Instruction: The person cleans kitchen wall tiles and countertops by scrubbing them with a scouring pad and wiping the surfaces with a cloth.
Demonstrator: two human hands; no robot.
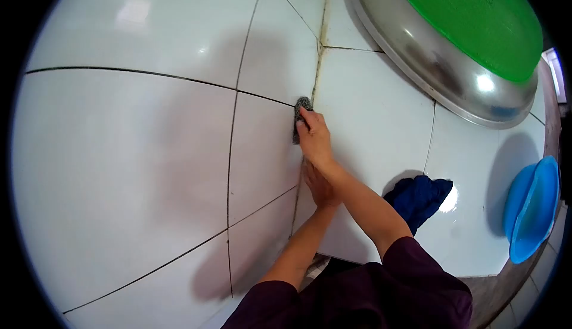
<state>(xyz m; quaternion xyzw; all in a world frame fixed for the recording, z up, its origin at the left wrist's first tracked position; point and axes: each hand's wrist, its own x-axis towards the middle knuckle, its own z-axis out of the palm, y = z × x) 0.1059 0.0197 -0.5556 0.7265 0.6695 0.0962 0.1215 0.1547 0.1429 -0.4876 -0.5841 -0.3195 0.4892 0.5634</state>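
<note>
— So, clock read from the middle of the view: what's at nine?
— Glossy white wall tile (119, 150), dark straight grout lines, a soft shadow across it.
— And the scouring pad (303, 103)?
— Just off centre towards one, on the wall at its seam with the tiled counter (369, 114). Grey, coarse, mesh-like. The right hand (314, 133) is closed over it, fingers laid along it, presumably to keep it flat on the tile.
— Left hand (322, 189)?
— Between four and five, near the seam, partly behind the right wrist. Perhaps a brace; can't tell if its fingers are curled or spread.
— Further right?
— Dark blue cloth (420, 201) near four, crumpled, soft. At two, a shiny steel basin (441, 67), seemingly upturned, which would rest it on its rim; flat green round (471, 19) on top. Past three, a smooth blue bowl (515, 201) by the counter's edge, apart from both hands.
</note>
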